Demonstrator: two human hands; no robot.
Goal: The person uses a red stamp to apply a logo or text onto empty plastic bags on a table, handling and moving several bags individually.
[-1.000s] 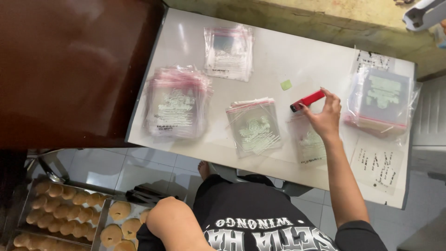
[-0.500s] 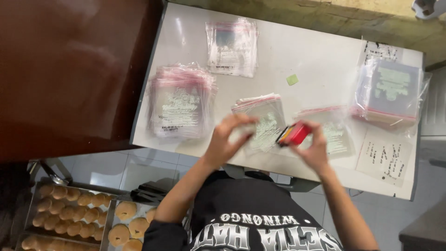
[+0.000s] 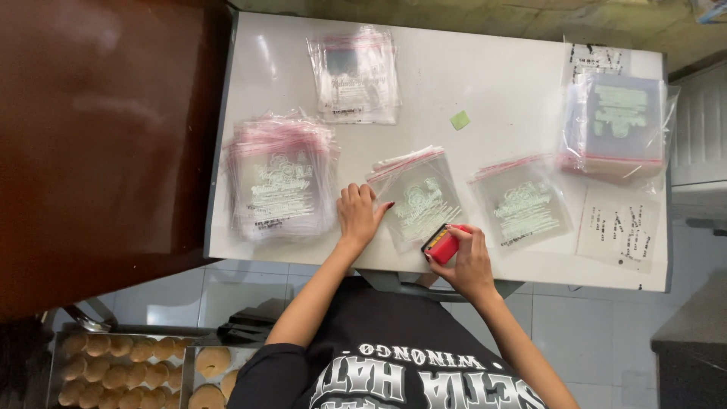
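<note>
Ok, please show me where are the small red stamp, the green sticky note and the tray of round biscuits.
Small red stamp (image 3: 445,245), head view: its red body, held in the right hand.
Green sticky note (image 3: 460,120), head view: its centre.
Tray of round biscuits (image 3: 53,356), head view: its metal left rim.

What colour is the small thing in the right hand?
Red with a dark end, held by the right hand; head view.
</note>
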